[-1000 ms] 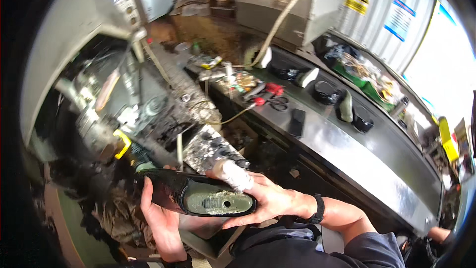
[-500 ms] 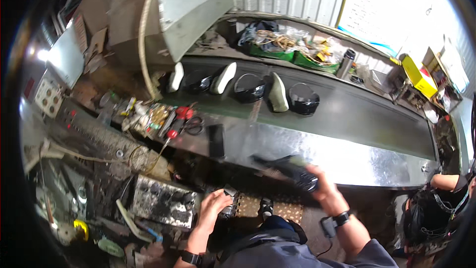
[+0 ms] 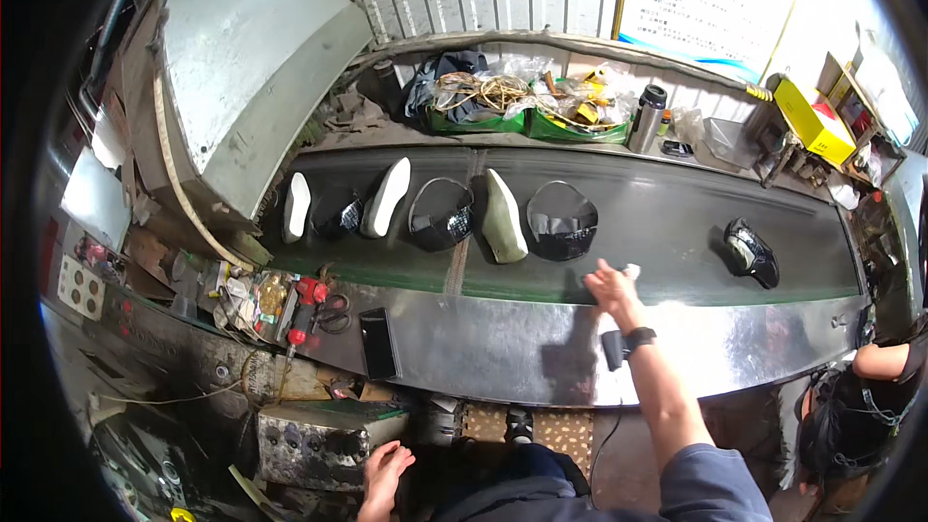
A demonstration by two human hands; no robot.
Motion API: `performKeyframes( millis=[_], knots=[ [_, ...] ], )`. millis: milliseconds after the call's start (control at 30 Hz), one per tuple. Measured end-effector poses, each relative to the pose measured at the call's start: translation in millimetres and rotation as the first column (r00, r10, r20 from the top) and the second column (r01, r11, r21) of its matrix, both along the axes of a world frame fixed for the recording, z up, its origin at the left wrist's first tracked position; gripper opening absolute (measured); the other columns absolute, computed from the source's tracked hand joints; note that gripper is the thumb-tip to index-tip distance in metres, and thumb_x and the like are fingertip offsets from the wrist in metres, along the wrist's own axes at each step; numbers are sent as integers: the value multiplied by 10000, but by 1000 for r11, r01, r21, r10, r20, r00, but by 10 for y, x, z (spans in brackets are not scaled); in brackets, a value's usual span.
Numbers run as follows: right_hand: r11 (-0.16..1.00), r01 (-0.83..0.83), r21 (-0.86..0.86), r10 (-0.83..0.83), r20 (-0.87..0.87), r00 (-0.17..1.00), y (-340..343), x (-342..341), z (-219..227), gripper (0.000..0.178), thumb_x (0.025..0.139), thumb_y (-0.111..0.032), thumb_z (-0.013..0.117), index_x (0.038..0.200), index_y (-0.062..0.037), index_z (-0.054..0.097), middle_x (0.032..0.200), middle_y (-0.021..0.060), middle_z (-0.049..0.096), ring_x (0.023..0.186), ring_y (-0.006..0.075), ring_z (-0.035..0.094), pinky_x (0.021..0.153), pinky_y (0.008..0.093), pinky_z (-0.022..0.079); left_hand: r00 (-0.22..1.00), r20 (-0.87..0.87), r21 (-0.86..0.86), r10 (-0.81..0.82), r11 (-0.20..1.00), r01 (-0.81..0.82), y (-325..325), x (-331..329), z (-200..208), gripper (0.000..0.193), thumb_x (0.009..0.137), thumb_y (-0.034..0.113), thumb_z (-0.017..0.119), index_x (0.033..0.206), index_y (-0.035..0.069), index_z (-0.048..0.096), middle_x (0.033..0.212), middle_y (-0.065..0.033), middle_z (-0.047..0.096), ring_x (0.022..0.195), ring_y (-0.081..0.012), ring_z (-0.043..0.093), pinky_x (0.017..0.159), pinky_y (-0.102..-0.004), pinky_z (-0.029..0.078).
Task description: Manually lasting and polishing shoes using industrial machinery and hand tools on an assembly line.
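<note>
Your right hand (image 3: 611, 292) is spread above the conveyor belt (image 3: 657, 217), the white bit (image 3: 632, 271) on it hard to identify; a lone black shoe (image 3: 760, 259) lies well to its right. Your left hand (image 3: 386, 470) is loosely spread, its forearm (image 3: 375, 513) cut off.

Qty: 3 pale soles (image 3: 387, 197), 3 blk uppers (image 3: 564, 238) & 1 blk shoe (image 3: 759, 258) on belt (image 3: 652, 198); 1 phone (image 3: 379, 343), 1 pr scissors (image 3: 335, 314), 2 grn trays (image 3: 577, 131), 1 flask (image 3: 647, 120), 1 ylw box (image 3: 810, 124), 1 L hand (image 3: 386, 473), 1 R hand (image 3: 614, 293).
</note>
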State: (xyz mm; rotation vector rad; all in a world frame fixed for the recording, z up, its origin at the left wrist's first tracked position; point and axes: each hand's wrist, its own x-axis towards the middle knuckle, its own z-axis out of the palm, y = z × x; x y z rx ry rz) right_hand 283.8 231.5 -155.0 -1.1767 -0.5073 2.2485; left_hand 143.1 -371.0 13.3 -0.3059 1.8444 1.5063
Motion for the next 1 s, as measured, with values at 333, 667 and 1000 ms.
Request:
performKeyframes(
  millis=[333,667,1000],
  knots=[
    [910,414,39,-407,-118,906,-13,-775,836,619,805,103,759,1168,-223,377,821,36,590,630,168,611,570,317,510,975,-57,-6,-213,977,213,905,-523,121,411,943,115,713,1288,-64,578,1080,-158,701,969,-246,714,891,-333,566],
    [984,52,168,-45,-42,998,-1916,737,1244,198,993,-219,663,991,-62,543,769,67,645,718,197,655,794,388,559,72,-737,-405,-672,523,750,3990,-919,-299,827,862,253,754,1507,-30,321,1469,-285,447,1378,-401,440,1151,-457,377],
    [870,492,-27,-486,121,865,-3171,1529,1595,486,1009,-283,626,1377,-167,330,1245,162,614,1112,311,607,968,617,479,-227,-660,-9,-716,-296,955,5346,-153,-5,266,850,239,741,1055,74,781,960,-158,748,934,-303,697,935,-384,528]
  ],
)
